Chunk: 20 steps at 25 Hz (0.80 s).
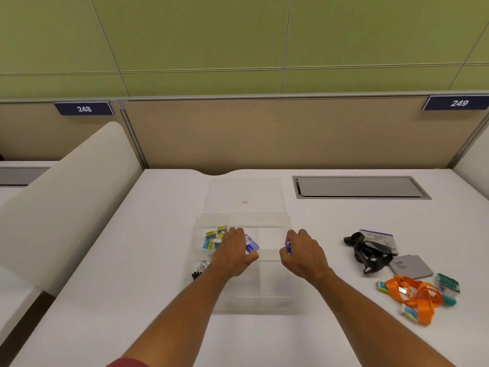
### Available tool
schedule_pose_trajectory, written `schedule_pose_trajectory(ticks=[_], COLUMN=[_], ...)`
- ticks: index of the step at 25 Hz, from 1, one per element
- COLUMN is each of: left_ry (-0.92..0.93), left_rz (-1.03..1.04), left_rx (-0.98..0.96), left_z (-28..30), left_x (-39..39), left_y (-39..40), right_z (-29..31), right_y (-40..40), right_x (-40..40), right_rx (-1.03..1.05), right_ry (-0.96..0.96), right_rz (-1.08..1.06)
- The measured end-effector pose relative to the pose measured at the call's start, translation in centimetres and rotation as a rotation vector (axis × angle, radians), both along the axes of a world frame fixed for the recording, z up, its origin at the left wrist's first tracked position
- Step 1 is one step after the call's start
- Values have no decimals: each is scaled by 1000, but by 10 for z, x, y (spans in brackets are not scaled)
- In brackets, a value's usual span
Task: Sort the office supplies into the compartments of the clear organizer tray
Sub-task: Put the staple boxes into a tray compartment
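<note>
The clear organizer tray (287, 221) lies in the middle of the white desk. Several small yellow-and-blue boxes (213, 238) fill its far left compartment. Black binder clips (199, 270) sit in the near left compartment. My left hand (232, 254) is over the tray's middle, fingers closed on a small blue-and-white box (251, 245). My right hand (303, 254) hovers over the tray's right side, pinching a small blue item (288, 247) that is mostly hidden by the fingers.
The tray's clear lid (243, 193) lies behind it. To the right are a black strap (367, 251) on a white-purple card, a grey pouch (411, 266), an orange lanyard (415, 295), and teal items (448, 284). A grey cable hatch (360, 187) sits at the back right.
</note>
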<state>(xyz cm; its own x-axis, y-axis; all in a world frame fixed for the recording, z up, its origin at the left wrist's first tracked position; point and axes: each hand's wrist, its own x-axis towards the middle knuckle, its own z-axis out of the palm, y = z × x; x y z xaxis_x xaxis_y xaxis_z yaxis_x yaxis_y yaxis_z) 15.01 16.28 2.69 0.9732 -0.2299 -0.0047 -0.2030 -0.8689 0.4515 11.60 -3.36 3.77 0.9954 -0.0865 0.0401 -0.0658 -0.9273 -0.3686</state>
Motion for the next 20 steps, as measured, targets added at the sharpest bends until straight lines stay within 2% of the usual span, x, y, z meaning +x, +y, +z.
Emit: schedule_pose_trajectory(ticks=[4, 9, 20], left_ry=[-9, 22, 58], left_rz=[-47, -124, -233], left_rx=[67, 258, 350], left_z=[-6, -11, -28], left_x=[27, 57, 69], left_y=[9, 7, -2], right_z=[-4, -9, -12], right_y=[8, 14, 28], right_x=[8, 19, 39], right_rx=[3, 22, 29], right_ry=[-4, -25, -33], right_rz=[-27, -30, 18])
